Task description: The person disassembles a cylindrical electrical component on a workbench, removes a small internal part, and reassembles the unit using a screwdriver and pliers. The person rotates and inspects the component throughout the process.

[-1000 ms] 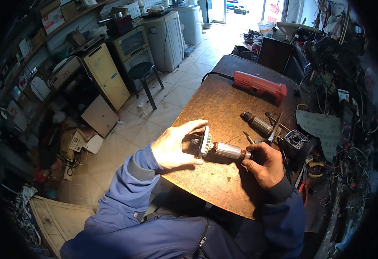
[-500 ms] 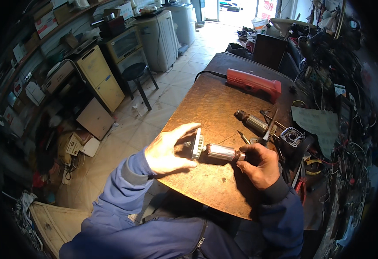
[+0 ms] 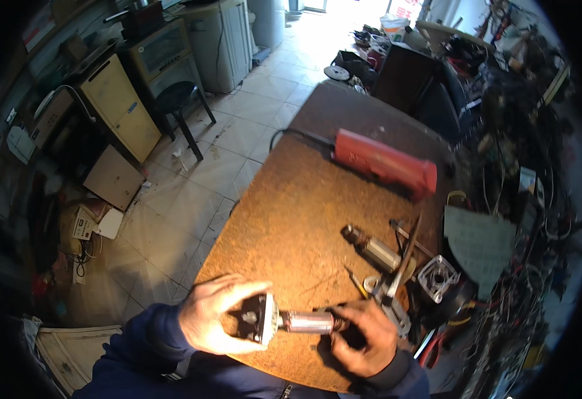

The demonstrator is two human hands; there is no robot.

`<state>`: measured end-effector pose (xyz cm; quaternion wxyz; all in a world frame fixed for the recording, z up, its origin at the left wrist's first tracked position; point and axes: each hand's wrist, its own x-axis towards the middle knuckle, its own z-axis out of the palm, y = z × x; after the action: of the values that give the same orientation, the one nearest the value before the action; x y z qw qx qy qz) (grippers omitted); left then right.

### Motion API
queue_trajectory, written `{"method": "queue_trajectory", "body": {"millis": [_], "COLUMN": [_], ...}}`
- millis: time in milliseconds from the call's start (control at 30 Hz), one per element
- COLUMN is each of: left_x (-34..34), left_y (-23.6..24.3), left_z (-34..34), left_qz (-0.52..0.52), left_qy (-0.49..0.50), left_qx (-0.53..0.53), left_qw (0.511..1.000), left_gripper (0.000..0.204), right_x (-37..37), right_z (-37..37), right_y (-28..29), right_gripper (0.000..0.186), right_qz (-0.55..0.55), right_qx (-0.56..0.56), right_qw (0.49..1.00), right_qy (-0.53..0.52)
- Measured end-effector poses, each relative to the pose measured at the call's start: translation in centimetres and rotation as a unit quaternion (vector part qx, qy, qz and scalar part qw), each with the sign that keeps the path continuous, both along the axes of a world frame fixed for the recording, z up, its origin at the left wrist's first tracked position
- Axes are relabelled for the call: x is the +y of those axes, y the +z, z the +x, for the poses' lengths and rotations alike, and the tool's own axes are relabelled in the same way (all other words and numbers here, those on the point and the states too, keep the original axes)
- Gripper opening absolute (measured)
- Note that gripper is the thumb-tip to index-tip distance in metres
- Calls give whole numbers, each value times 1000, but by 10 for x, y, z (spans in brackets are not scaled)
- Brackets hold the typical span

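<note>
My left hand [image 3: 206, 318] is wrapped round a dark gear head [image 3: 256, 319] with a pale metal flange, thumb and fingers on opposite sides of it. From the flange an armature [image 3: 307, 322] with a shiny core points right, lying nearly level above the bench's near edge. My right hand [image 3: 369, 338] is closed with its fingertips at the armature's dark far end, which they partly hide. Beyond the hands lies a second armature [image 3: 379, 254] on the wooden bench [image 3: 271, 226]. A red power tool housing [image 3: 385, 161] with a black cord rests farther back.
Right of the second armature are a long narrow tool [image 3: 407, 256], a metal frame-like casting [image 3: 438, 278] and red-handled pliers [image 3: 432, 352]. A greenish sheet [image 3: 480, 246] lies beside tangled wires and parts. Left on the floor stand a black stool [image 3: 176, 98] and a yellow cabinet [image 3: 119, 106].
The view has shifted, so the bench and hands sit lower in it. Both hands, still on the gear head and armature, have come slightly nearer to me, away from the second armature.
</note>
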<state>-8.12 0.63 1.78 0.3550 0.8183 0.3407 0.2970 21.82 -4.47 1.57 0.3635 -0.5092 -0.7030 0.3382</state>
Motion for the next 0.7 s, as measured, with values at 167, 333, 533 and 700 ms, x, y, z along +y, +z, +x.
{"method": "queue_trajectory", "body": {"millis": [167,333,533,700], "left_x": [9,9,22,32], "left_y": [8,11,4,12], "left_z": [9,9,14,12], "left_qz": [-35,-94,-314,-381], "left_qy": [12,46,39,88], "left_qx": [-68,-37,-104,-103], "left_qw": [997,994,943,914], "left_gripper": [85,78,69,49], "right_x": [-1,5,5,5], "right_z": [-1,-9,-21,-42], "right_y": [-4,-2,-3,19], "right_gripper": [41,36,33,38], "right_qz": [5,0,-19,-210], "right_qx": [-2,-50,-73,-38], "right_qw": [1000,999,997,976], "right_qy": [19,21,-25,-37]}}
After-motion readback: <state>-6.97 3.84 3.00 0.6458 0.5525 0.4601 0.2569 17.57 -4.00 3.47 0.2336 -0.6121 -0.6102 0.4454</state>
